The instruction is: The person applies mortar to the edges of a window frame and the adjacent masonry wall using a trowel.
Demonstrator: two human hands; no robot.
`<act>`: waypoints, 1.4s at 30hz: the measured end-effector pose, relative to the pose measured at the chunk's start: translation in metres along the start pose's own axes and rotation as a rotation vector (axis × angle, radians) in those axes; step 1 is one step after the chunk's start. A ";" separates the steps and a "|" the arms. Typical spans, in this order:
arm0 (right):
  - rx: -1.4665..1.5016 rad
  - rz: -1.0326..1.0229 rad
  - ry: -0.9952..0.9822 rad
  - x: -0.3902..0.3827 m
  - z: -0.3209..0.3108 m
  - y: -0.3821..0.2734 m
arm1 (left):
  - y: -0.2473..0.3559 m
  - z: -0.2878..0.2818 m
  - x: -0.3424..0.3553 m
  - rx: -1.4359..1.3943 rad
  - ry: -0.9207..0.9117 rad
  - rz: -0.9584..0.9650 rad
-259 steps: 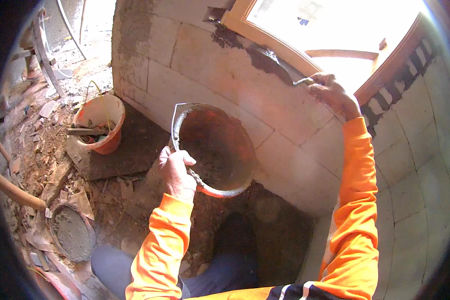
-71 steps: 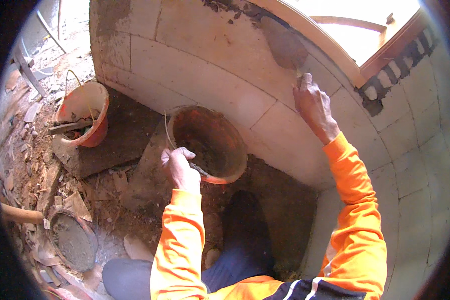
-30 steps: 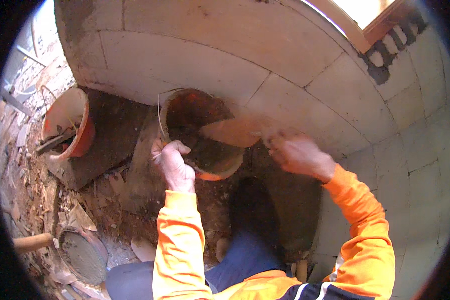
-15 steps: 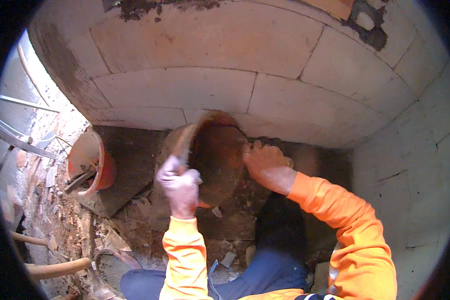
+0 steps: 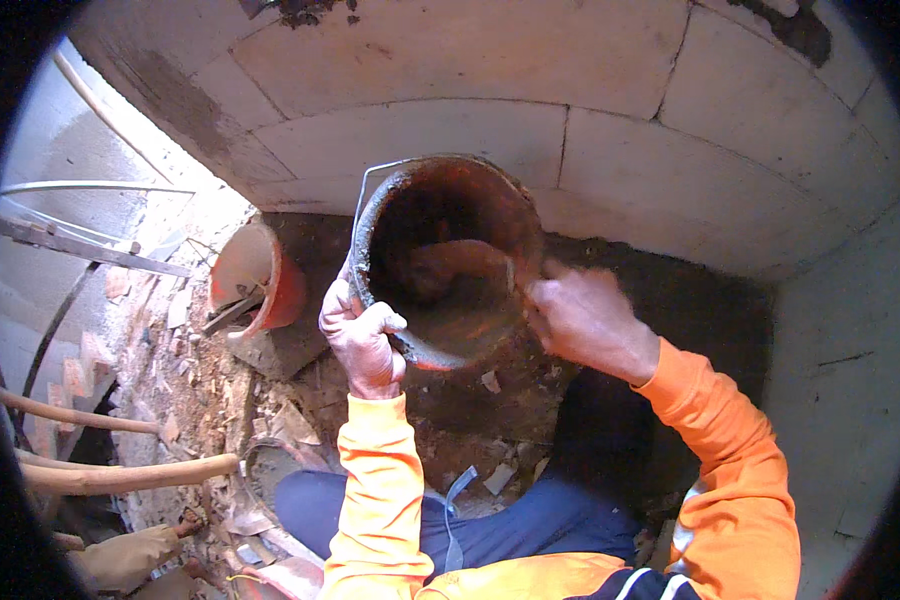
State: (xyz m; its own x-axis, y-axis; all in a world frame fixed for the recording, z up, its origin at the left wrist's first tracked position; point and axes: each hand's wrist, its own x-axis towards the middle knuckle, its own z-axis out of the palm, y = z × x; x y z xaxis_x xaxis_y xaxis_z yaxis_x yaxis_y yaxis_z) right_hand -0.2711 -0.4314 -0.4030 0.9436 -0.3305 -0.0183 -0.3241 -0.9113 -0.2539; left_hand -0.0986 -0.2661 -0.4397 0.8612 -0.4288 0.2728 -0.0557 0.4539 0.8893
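My left hand grips the near-left rim of a mortar-crusted bucket. The bucket tilts so its dark mouth faces me. A thin wire handle stands out at its upper left. Against the bucket's right edge, my right hand is closed and smeared by motion. Its fingertips are at the rim, and what they hold is hidden. Inside the bucket a brownish, blurred shape shows; I cannot tell whether it is mortar or a tool.
A pale block wall rises ahead, with another wall at right. An orange bucket holding a tool stands left among rubble. Wooden handles reach in at left. Part of another person in tan clothing shows lower left.
The bucket has been raised and turned, so its mouth faces me more fully. My left hand has moved slightly up with it; my right hand has shifted right. The view has also shifted.
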 end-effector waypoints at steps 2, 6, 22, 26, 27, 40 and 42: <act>-0.263 -0.043 0.365 0.008 0.011 0.004 | -0.001 0.006 0.001 0.021 0.004 -0.032; -0.352 -0.165 0.384 0.002 0.071 -0.026 | -0.002 -0.003 0.004 0.122 0.023 0.026; -0.253 -0.235 0.301 -0.024 0.009 0.044 | -0.015 0.046 -0.016 0.419 -0.131 0.151; 0.388 0.028 -0.206 -0.019 0.059 0.045 | -0.018 0.056 -0.027 0.328 -0.140 0.122; 0.548 -0.019 -0.176 -0.018 0.067 0.042 | -0.022 0.052 -0.026 0.298 -0.112 0.135; -0.057 -0.099 -0.181 -0.013 -0.042 0.080 | -0.043 0.033 -0.014 -0.287 0.434 -0.233; -0.110 -0.148 -0.060 -0.009 -0.091 0.065 | -0.037 0.037 -0.014 -0.336 0.462 -0.199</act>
State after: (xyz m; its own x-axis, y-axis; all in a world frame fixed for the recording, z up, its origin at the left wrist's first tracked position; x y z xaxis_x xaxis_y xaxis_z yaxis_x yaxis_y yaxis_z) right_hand -0.3063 -0.5098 -0.3313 0.9828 -0.1788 -0.0472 -0.1839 -0.9712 -0.1514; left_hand -0.1268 -0.3058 -0.4628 0.9731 -0.1817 -0.1419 0.2273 0.6540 0.7215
